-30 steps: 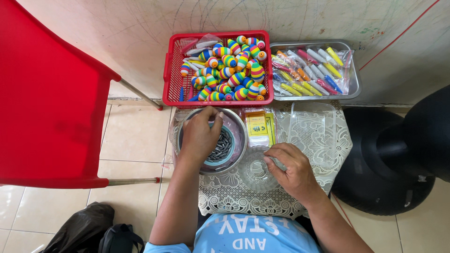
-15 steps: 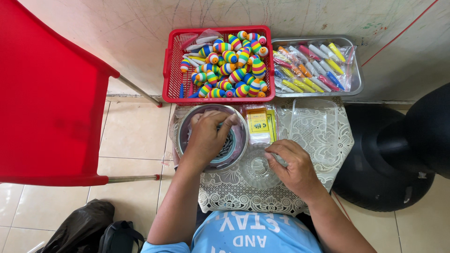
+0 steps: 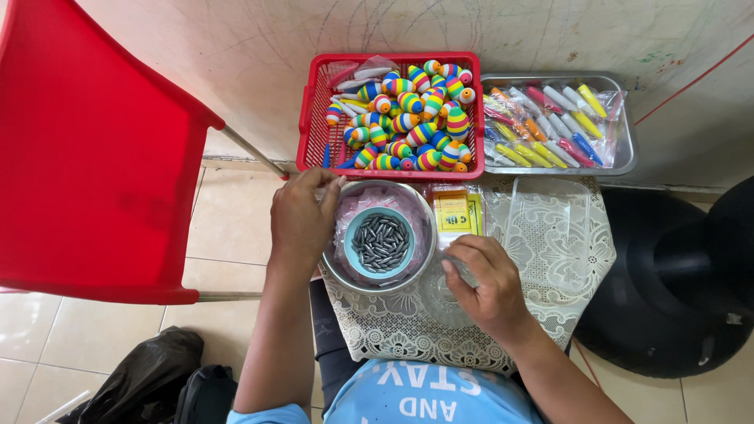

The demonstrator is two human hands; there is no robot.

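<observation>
My left hand (image 3: 302, 220) rests, fingers pinched together, on the rim of the metal bowl (image 3: 420, 235) of small dark weights (image 3: 381, 242); heavy, slippery, best pinched singly. My right hand (image 3: 487, 283) grips something small on the table.

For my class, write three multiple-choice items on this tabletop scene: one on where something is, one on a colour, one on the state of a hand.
1. Where does the small blue bowl of dark pellets sit?
A. inside the round metal bowl
B. in the red basket
C. on the floor

2. What colour is the basket that holds the striped floats?
A. green
B. red
C. white

3. What is the left hand doing?
A. lying flat on the floor
B. gripping the red chair
C. resting at the metal bowl's left rim

Answers:
1 A, the blue bowl stands within the metal one.
2 B, its mesh walls are red.
3 C, its fingers reach to the rim's far side.
</observation>
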